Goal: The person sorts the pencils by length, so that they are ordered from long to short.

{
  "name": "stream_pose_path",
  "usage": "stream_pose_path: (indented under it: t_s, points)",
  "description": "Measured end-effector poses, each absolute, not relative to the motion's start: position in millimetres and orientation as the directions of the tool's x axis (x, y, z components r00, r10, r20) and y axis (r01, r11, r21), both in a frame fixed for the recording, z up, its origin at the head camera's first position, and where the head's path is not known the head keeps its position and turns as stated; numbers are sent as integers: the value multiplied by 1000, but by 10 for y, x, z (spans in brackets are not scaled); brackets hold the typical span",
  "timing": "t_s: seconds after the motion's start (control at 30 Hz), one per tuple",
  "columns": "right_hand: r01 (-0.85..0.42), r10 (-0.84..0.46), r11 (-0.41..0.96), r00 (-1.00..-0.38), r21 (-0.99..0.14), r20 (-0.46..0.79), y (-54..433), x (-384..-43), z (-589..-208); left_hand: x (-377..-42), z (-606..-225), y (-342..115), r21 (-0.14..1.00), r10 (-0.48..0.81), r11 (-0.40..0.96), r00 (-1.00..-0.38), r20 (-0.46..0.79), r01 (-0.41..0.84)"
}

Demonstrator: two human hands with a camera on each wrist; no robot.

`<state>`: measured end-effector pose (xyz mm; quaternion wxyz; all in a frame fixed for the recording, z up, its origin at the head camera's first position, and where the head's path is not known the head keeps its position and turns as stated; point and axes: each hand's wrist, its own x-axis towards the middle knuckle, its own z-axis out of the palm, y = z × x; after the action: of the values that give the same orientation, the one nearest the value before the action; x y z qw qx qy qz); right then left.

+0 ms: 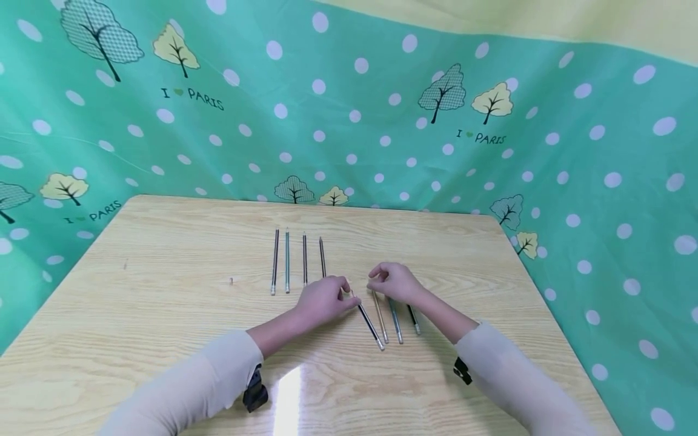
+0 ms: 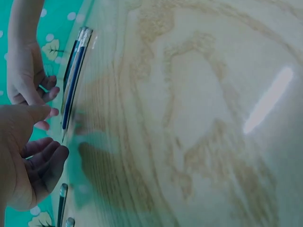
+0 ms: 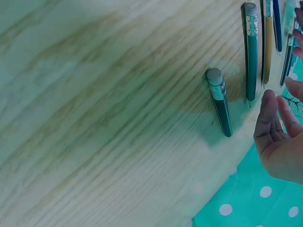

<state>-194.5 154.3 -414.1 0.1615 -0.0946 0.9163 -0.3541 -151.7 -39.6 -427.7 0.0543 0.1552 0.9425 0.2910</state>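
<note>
Dark-blue pencil is best pinched lightly behind its tip, left hand and right hand being held loosely parted, empty.

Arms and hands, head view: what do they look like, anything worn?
Left hand and right hand are ungloved. Plain, pale off-white sleeves end short of the wrists. Small black objects show beneath both cuffs, details unclear. No cables visible.

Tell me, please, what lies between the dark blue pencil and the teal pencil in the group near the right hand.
A yellow pencil lies between the dark blue pencil and the teal pencil, in the head and right wrist views.
</note>
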Motion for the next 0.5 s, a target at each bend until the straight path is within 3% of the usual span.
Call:
stream_pose_path:
  t_s: [0.5]
  points:
    - [-80,-290,783,-924,-617,-249,1660,-1857,-4117,-1484,-4363,-274,459,323,834,-945,42,306]
